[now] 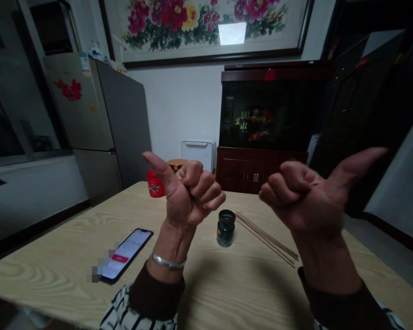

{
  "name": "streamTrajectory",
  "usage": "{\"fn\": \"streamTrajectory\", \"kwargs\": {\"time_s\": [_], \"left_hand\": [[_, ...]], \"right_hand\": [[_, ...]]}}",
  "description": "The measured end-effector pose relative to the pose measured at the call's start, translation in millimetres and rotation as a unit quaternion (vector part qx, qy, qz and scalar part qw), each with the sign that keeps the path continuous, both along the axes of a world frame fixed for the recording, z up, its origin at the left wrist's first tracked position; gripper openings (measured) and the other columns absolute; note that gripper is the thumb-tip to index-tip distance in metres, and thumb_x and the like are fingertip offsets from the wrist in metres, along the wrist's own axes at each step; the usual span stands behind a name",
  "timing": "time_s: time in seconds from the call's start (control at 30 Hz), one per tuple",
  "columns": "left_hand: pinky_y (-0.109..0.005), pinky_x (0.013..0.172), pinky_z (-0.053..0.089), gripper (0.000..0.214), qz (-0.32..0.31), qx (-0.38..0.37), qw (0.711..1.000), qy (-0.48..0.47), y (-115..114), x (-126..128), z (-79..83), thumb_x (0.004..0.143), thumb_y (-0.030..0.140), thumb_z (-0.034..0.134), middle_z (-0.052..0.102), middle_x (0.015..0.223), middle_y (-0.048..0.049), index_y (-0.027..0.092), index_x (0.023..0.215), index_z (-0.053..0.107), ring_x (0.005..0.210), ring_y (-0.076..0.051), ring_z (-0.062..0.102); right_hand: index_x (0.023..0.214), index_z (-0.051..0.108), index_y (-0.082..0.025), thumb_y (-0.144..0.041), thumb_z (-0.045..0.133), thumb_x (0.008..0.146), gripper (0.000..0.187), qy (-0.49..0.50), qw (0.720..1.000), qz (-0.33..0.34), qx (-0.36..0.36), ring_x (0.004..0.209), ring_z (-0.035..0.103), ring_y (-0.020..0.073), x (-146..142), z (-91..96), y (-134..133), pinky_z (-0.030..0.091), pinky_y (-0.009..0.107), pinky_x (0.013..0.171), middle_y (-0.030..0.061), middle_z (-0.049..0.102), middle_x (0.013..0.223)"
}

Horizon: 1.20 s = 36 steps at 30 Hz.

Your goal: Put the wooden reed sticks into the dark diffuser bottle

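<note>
The left hand [192, 195] and right hand [296, 197] are rising well apart above the bench [55, 279], each curling into an empty fist with the thumb jutting outward, clamped on nothing. A dark jar [226, 228] is standing between them, thin sticks [265, 238] are lying just beside it, and a phone [124, 255] is lying further left.
</note>
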<state>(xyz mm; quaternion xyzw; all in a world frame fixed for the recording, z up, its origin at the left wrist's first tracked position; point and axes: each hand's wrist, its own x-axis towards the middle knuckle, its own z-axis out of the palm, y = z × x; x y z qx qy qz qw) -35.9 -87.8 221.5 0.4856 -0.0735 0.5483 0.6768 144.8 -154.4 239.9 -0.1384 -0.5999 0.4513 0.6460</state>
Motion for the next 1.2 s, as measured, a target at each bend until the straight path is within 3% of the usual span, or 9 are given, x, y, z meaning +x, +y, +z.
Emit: {"fn": "streamTrajectory", "kwargs": {"time_s": [0.13,0.27,0.73,0.83,0.93,1.0,1.07,1.13,1.2], "left_hand": [[-0.019,0.034,0.017,0.075,-0.18,-0.094,0.978,0.052,18.3,12.9,-61.1,0.072,0.093,0.023,0.005,0.046,0.0092,0.021,0.053,0.016,0.037,-0.005,0.007],[-0.018,0.036,0.013,0.072,-0.266,-0.144,0.952,0.051,33.3,21.5,-102.8,0.078,0.087,0.026,0.006,0.046,0.0096,0.02,0.053,0.017,0.038,-0.005,0.005],[-0.017,0.036,0.015,0.073,-0.301,-0.14,0.939,0.091,34.9,16.5,-107.4,0.076,0.088,0.033,0.009,0.045,0.0092,0.02,0.053,0.02,0.037,-0.004,0.007],[-0.018,0.037,0.017,0.071,-0.286,-0.132,0.945,0.086,40.3,11.8,-109.4,0.076,0.086,0.039,0.012,0.046,0.0092,0.02,0.054,0.023,0.038,-0.005,0.011],[-0.017,0.041,0.024,0.064,-0.18,-0.14,0.97,0.082,54.4,5.7,-120.2,0.081,0.077,0.051,0.026,0.05,0.0079,0.019,0.059,0.034,0.04,-0.005,0.023],[-0.018,0.049,0.034,0.051,-0.056,-0.152,0.98,0.115,66.7,3.1,-136.8,0.082,0.064,0.063,0.047,0.063,0.004,0.017,0.07,0.047,0.049,-0.006,0.04],[-0.02,0.066,0.044,0.036,0.081,-0.155,0.967,0.183,77.9,4.3,-160.5,0.076,0.045,0.078,0.062,0.094,-0.0025,0.018,0.087,0.056,0.075,-0.009,0.058],[-0.026,0.081,0.047,0.048,0.135,-0.126,0.947,0.262,85.6,10.9,-187.0,0.066,0.032,0.086,0.061,0.114,-0.0073,0.019,0.103,0.058,0.1,-0.016,0.06],[-0.032,0.089,0.047,0.069,0.104,-0.077,0.946,0.298,89.6,21.9,-210.5,0.058,0.022,0.088,0.057,0.127,-0.0109,0.02,0.118,0.054,0.11,-0.022,0.058]], "right_hand": [[0.052,0.022,-0.024,-0.092,0.028,0.074,0.072,-0.005,0.986,0.11,-0.127,0.039,0.012,0.0056,3.0,-60.3,28.0,0.015,0.023,0.039,-0.0093,0.016,0.042],[0.053,0.022,-0.023,-0.087,0.031,0.08,0.07,0.016,0.963,0.188,-0.191,0.037,0.012,0.0044,10.1,-99.9,49.5,0.013,0.02,0.038,-0.01,0.017,0.041],[0.054,0.02,-0.022,-0.082,0.037,0.083,0.069,0.017,0.946,0.232,-0.227,0.036,0.011,0.004,17.0,-105.8,53.9,0.014,0.019,0.037,-0.0106,0.016,0.041],[0.056,0.021,-0.023,-0.084,0.034,0.083,0.068,-0.015,0.957,0.159,-0.242,0.039,0.01,0.005,22.3,-106.7,57.9,0.013,0.02,0.039,-0.0106,0.015,0.044],[0.06,0.032,-0.023,-0.083,0.038,0.082,0.064,-0.149,0.958,-0.052,-0.238,0.044,0.018,0.0069,28.7,-115.9,69.7,0.016,0.02,0.042,-0.0086,0.026,0.051],[0.069,0.046,-0.021,-0.078,0.046,0.083,0.058,-0.302,0.906,-0.229,-0.189,0.05,0.034,0.0093,30.4,-125.1,78.8,0.027,0.022,0.047,-0.0045,0.042,0.06],[0.088,0.057,-0.022,-0.072,0.053,0.083,0.051,-0.455,0.812,-0.341,-0.129,0.065,0.051,0.0139,27.8,-132.7,86.2,0.038,0.026,0.059,0.0014,0.058,0.081],[0.108,0.059,-0.023,-0.068,0.053,0.085,0.051,-0.577,0.723,-0.368,-0.093,0.082,0.06,0.0194,20.9,-135.5,91.6,0.042,0.03,0.07,0.0066,0.062,0.103],[0.114,0.058,-0.022,-0.066,0.05,0.087,0.053,-0.661,0.655,-0.361,-0.071,0.089,0.063,0.0235,11.7,-133.3,96.7,0.043,0.033,0.075,0.0105,0.061,0.111]]}}
